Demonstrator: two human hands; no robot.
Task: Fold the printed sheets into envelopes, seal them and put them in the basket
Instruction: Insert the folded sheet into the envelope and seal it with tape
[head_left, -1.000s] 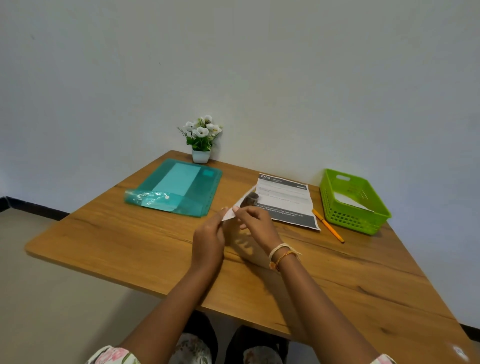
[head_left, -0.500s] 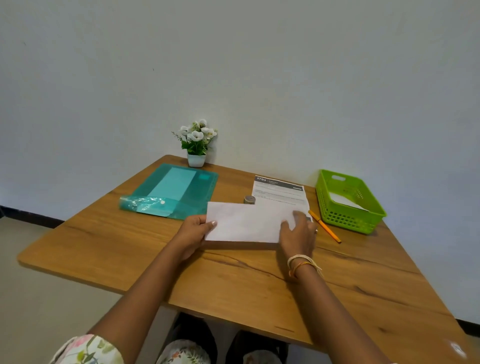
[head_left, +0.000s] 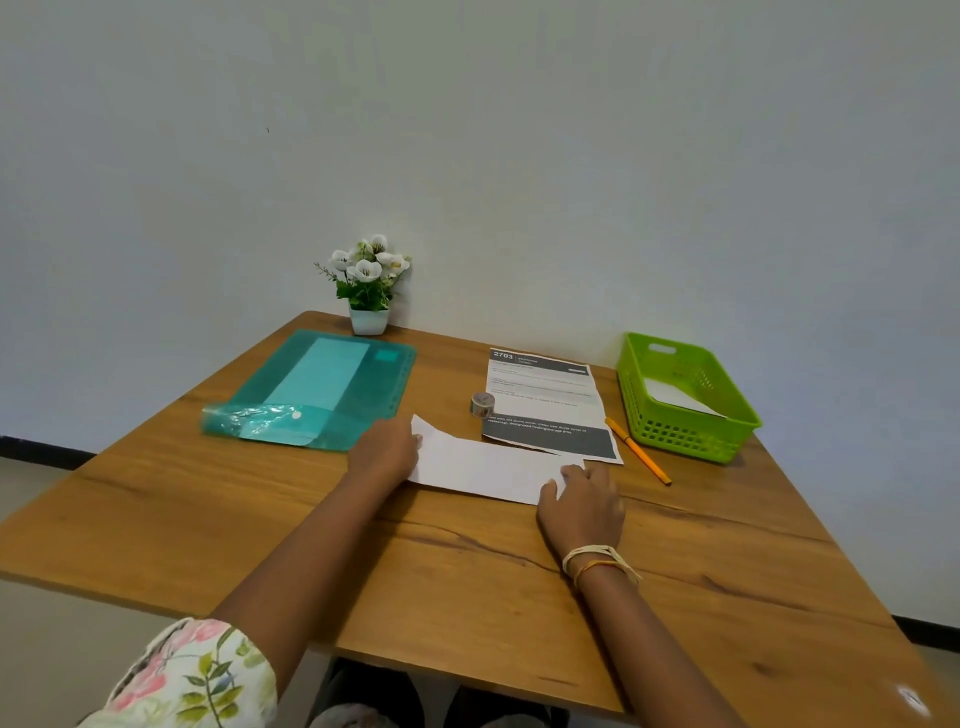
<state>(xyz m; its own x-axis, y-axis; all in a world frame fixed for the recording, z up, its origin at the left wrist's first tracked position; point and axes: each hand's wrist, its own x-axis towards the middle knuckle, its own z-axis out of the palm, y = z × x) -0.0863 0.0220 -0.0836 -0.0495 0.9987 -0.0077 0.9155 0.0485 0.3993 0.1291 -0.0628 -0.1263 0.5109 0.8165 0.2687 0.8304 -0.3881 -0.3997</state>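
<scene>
Whereas a second before both hands had pinched a small white piece up near the tape, the folded sheet now lay flat on the worktop, left hand resting on its left end and right hand pressing its right corner, fingers fairly flat. Creasing looked nearly done; sealing came next. Fingertips were hidden, the basket's contents only partly visible.

left hand: fingertips blurred against the folded sheet; grip unclear
printed sheet: body text too small to read
basket: paper inside partly hidden by the wall
tabletop: near right corner cut off
</scene>
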